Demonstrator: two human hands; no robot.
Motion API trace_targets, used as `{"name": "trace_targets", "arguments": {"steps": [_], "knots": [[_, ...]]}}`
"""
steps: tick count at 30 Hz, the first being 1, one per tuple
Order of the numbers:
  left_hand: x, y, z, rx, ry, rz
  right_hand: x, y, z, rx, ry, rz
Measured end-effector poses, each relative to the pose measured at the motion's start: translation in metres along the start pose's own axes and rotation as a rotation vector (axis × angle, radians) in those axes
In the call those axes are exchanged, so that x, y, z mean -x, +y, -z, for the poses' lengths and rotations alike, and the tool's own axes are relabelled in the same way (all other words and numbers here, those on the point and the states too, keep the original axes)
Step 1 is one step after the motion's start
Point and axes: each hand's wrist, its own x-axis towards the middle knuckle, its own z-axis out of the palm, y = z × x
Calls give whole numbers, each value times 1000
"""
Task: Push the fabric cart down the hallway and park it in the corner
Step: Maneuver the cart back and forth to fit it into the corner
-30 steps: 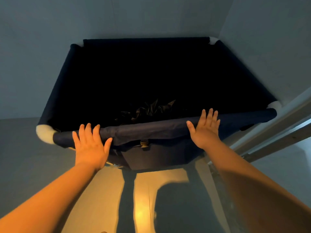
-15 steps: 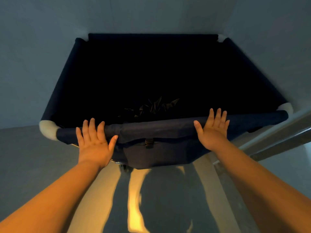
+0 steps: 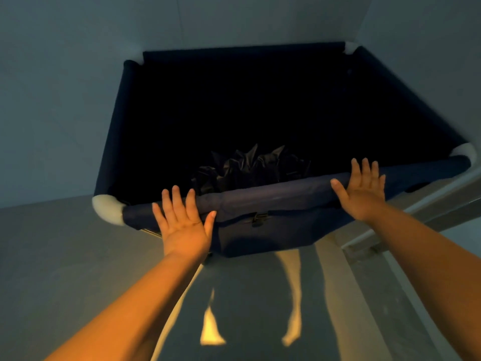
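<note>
Nearest me, my two bare forearms run up from the bottom edge over the grey floor (image 3: 65, 256), which carries dark shadows and a few warm light patches between the arms. My left hand (image 3: 183, 225) is flat, fingers spread wide, gripping nothing; its fingertips overlap the near rail (image 3: 273, 195) of the fabric cart (image 3: 260, 230), palm hanging just below the rail. Can't tell if the palm presses the fabric. My right hand (image 3: 363, 191) is the same: splayed wide, fingers up over the near rail, thumb out to the left, nothing held.

Between the hands, just under the rail, a small buckle (image 3: 259, 218) sits on the dark blue front panel. Left of my left hand is a white corner cap (image 3: 108, 211); right of my right hand is another white corner cap (image 3: 464, 153).

Beyond the hands, the cart's inside is very dark; a crumpled black bag (image 3: 250, 165) lies at the bottom, just past the rail. Details are too dim to read.

Farther out, the cart's far edge sits close against the far wall (image 3: 182, 22), and its right side runs beside the right wall (image 3: 429, 35), so the cart is in the corner. A pale strip or frame (image 3: 429, 217) angles down right of my right hand.
</note>
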Motion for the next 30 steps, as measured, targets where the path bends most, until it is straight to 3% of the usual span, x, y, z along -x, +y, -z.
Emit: {"name": "trace_targets", "arguments": {"steps": [10, 19, 30], "knots": [[6, 7, 3, -45, 54, -17, 0, 10, -4, -7, 31, 78], [0, 23, 2, -70, 13, 87, -7, 12, 11, 23, -72, 76], [-1, 23, 3, -83, -15, 66, -13, 15, 5, 9, -14, 84]]}}
